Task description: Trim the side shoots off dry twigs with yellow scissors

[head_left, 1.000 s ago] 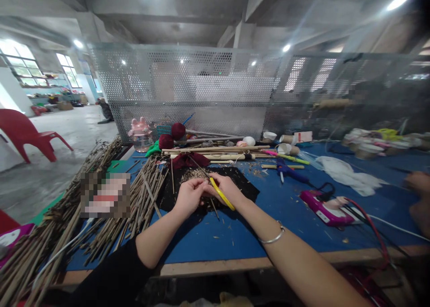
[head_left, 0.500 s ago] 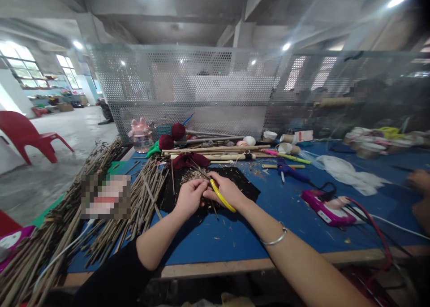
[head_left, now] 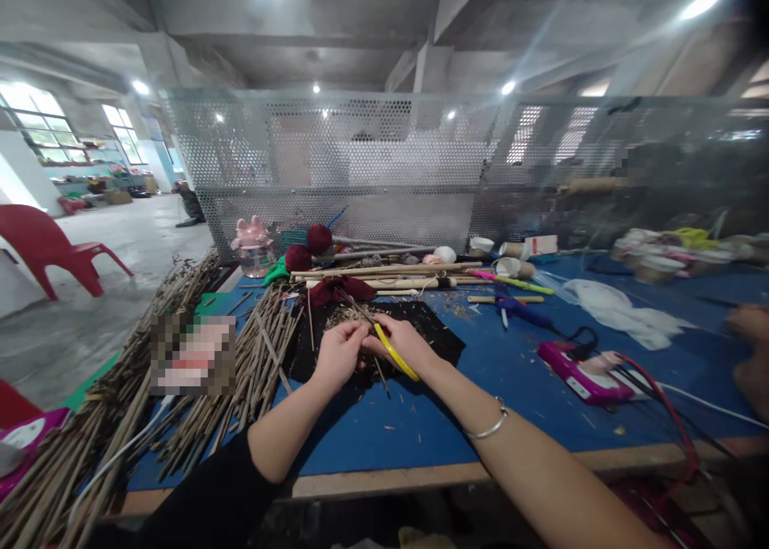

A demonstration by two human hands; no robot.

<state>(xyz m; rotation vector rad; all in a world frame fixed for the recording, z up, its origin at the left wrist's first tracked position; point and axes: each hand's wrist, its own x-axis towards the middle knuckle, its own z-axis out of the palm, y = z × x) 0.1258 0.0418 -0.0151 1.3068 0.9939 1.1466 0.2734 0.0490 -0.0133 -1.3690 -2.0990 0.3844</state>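
Twig [head_left: 383,375], thin and dark, lies between the 2 hands, just under their meeting fingertips, slanting over a black cloth [head_left: 441,337] with its lower end poking out toward the person. The left hand [head_left: 340,349] has its thumb and fingers closed in a narrow pinch and appears to have hold of the twig, though the exact contact is hidden. The right hand [head_left: 400,341] is curled around yellow-handled scissors [head_left: 395,352], their yellow grip running along the palm and their dark blades pointing away, above the left fingertips; how wide the blades stand cannot be told. Small wood chips [head_left: 342,315] are heaped on the cloth just beyond the left hand, and a dark red cloth [head_left: 328,290] sits behind them. Cut sticks [head_left: 240,369] lie piled near the left forearm, with longer, branched stems [head_left: 114,389] farther left. Well to the right of the hands, on the blue tabletop [head_left: 481,357], are a blue glue gun [head_left: 522,315] and a magenta-and-white power strip [head_left: 585,375]. At the far right edge shows a co-worker's hand [head_left: 748,322], blurred.
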